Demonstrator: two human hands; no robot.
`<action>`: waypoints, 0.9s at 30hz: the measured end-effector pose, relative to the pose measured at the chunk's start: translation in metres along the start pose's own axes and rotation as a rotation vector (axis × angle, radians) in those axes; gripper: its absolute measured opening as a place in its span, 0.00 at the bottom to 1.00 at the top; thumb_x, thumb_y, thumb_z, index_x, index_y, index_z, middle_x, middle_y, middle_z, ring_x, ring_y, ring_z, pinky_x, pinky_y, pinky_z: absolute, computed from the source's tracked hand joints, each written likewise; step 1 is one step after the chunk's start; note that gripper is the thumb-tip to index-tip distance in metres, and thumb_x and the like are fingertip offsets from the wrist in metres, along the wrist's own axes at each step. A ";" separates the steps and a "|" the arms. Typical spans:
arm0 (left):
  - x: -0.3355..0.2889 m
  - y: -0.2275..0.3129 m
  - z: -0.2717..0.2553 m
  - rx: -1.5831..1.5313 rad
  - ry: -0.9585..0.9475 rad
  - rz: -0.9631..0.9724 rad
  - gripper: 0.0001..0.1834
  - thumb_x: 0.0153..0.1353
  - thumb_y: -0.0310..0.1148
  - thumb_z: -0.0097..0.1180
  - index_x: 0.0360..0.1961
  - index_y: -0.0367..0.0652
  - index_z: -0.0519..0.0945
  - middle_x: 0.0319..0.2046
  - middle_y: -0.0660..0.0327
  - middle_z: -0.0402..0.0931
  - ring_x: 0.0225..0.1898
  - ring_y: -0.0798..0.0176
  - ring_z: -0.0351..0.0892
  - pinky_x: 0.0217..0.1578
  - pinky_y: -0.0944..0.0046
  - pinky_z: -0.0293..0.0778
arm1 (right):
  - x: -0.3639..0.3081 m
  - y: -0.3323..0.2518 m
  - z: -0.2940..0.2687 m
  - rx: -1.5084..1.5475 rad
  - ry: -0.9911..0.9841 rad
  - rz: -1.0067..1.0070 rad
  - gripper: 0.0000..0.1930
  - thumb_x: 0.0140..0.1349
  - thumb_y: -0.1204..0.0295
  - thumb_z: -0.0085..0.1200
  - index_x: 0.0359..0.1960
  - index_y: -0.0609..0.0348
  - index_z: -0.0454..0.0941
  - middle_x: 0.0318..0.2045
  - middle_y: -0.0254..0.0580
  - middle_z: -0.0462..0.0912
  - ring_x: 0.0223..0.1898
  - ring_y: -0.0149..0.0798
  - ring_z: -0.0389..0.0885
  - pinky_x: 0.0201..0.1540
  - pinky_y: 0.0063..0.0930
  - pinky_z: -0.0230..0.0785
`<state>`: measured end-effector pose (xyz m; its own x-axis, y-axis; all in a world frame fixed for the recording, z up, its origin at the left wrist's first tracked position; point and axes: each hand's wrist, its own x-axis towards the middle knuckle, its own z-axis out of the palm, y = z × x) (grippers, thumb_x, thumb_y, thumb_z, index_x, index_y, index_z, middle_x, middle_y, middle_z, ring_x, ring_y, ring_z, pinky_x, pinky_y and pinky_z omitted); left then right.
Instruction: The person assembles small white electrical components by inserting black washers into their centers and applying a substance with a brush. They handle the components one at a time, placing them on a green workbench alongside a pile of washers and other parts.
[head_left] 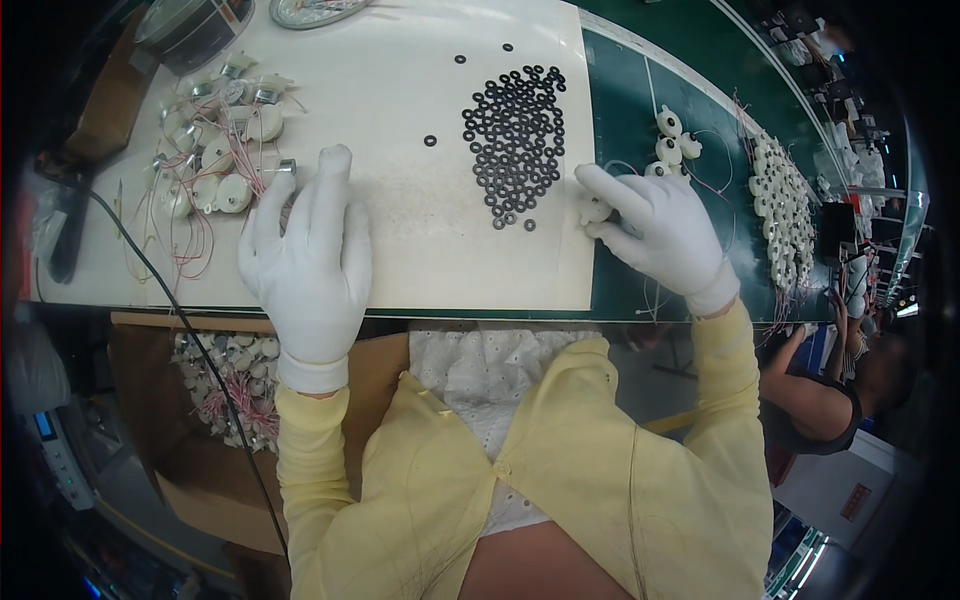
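Observation:
My left hand point(312, 255), in a white glove, lies over the white sheet with its fingers stretched and apart. Its fingertips are beside a heap of small white motors point(234, 193) with metal ends and thin red and white wires. What is under the palm is hidden. At the sheet's right edge, my right hand point(665, 235), also gloved, has thumb and forefinger around a small white motor point(594, 209), partly covered by the fingers. Between the hands lies a spread of black rubber rings point(515, 135), with a stray black ring point(430, 141) to its left.
Beyond my right hand are a few white motors point(668, 150) and a large group of them point(782, 215) on the green tabletop point(620, 100). A cardboard box point(200, 480) of wired motors stands below left. A black cable point(180, 310) crosses the left side. Another person point(830, 395) sits at right.

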<state>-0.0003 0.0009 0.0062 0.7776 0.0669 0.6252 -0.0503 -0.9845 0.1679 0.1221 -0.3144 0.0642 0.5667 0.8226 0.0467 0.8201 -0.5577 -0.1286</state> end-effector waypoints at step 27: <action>-0.007 -0.006 0.003 -0.032 -0.022 -0.086 0.29 0.54 0.33 0.65 0.60 0.46 0.79 0.45 0.61 0.84 0.55 0.49 0.76 0.51 0.52 0.72 | -0.004 -0.035 0.013 0.405 -0.072 0.415 0.20 0.56 0.73 0.68 0.50 0.63 0.79 0.40 0.38 0.86 0.35 0.32 0.82 0.39 0.27 0.75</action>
<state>-0.0035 0.0059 -0.0015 0.7934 0.1475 0.5905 -0.0020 -0.9695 0.2449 0.0898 -0.2969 0.0557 0.8157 0.5576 -0.1541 0.4264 -0.7595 -0.4912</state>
